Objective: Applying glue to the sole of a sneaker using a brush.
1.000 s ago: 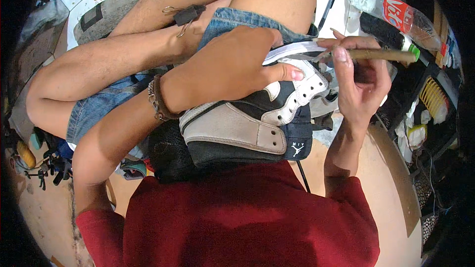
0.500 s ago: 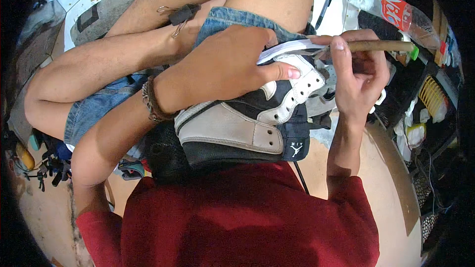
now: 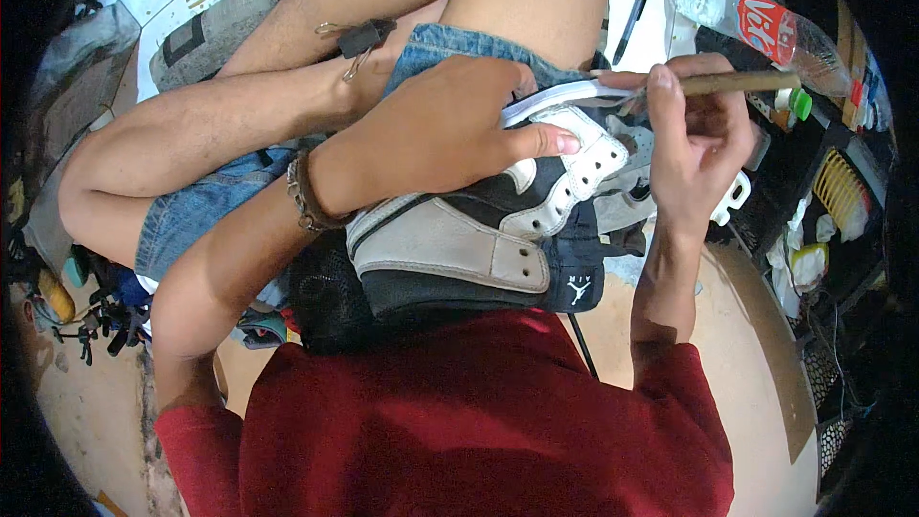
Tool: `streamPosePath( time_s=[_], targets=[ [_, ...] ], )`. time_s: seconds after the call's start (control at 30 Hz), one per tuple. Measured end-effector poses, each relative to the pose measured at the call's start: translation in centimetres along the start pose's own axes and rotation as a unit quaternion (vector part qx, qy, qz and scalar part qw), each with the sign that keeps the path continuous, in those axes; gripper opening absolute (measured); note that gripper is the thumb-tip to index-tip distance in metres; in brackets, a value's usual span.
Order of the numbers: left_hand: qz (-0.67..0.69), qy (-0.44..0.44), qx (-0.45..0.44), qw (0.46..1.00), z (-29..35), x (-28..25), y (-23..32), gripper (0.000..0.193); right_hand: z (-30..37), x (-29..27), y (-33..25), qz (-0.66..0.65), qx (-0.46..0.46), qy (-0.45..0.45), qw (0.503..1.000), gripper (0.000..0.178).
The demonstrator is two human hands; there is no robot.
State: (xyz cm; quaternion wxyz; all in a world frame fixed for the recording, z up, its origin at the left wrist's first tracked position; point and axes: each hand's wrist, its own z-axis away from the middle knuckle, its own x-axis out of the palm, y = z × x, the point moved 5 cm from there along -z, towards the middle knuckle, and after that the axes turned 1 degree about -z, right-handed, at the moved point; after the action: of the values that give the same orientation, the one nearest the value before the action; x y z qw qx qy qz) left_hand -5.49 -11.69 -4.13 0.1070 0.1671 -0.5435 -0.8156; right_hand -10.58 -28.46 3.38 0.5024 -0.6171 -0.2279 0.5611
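A black, white and grey high-top sneaker (image 3: 450,249) lies on its side across my lap, its dark tongue (image 3: 571,263) sticking out and no lace in its eyelets. My left hand (image 3: 421,139) is closed around the front of the shoe, the thumb pressed on the white leather beside the eyelets. Between the thumb and fingers of my right hand (image 3: 699,148) is a thin wooden-handled tool (image 3: 742,83), pointing left toward the white sole edge (image 3: 574,92). Its working tip is too hidden to make out.
A black binder clip (image 3: 366,38) rests by my leg. Beyond my right hand are a pen (image 3: 630,24), a clear plastic bottle (image 3: 790,36) with a red label, and a dark rack (image 3: 852,172) holding a yellow comb-like piece (image 3: 840,191). Assorted tools (image 3: 105,321) lie at the left.
The view has shifted slightly, moving my legs and left arm a little rightward in it. The tool's outer end sits slightly higher. Both hands keep their hold.
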Motion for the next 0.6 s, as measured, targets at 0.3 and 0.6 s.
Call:
streamPosePath(
  time_s=[0.3, 0.6],
  targets=[
    [-0.021, -0.023, -0.054, 0.998, 0.1, -0.6, 0.5, 0.054, -0.8, 0.1, 1.3, -0.040, 0.020, -0.071, 0.996, 0.010],
    [0.015, 0.008, -0.021, 1.000, 0.0, 0.2, -0.2, 0.053, -0.1, 0.3, 1.0, -0.043, 0.013, -0.085, 0.995, 0.009]
  ],
)
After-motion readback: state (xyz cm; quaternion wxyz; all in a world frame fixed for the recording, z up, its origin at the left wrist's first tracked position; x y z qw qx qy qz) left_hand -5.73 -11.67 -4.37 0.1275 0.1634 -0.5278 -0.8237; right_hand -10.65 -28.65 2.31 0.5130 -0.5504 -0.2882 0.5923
